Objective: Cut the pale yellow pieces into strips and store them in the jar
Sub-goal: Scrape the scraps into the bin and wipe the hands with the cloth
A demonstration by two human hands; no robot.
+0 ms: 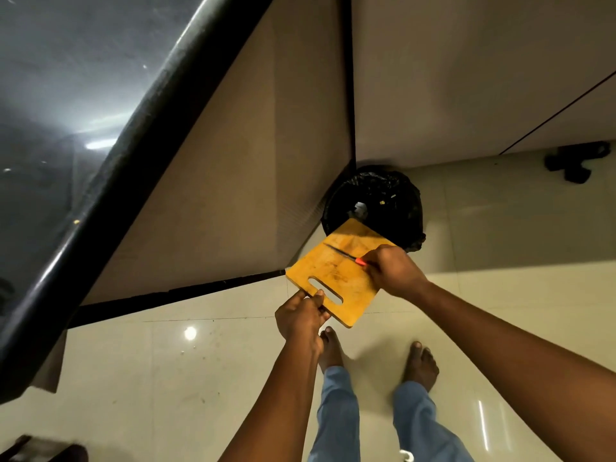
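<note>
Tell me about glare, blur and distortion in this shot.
Head view: wide-angle distortion skews the counter edge; glare spots on the floor and countertop; board, knife, left hand and right hand look fairly sharp; the bin is dim.

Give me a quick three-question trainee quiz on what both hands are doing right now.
1. True or false: the cutting board rests on a countertop.
2. Which hand holds the knife: A left, B right?
3. Fill in: the left hand grips the board at its ____ end.
Key: 1 false, it is held out by the bin; 2 B, the right hand; 3 slotted.
</note>
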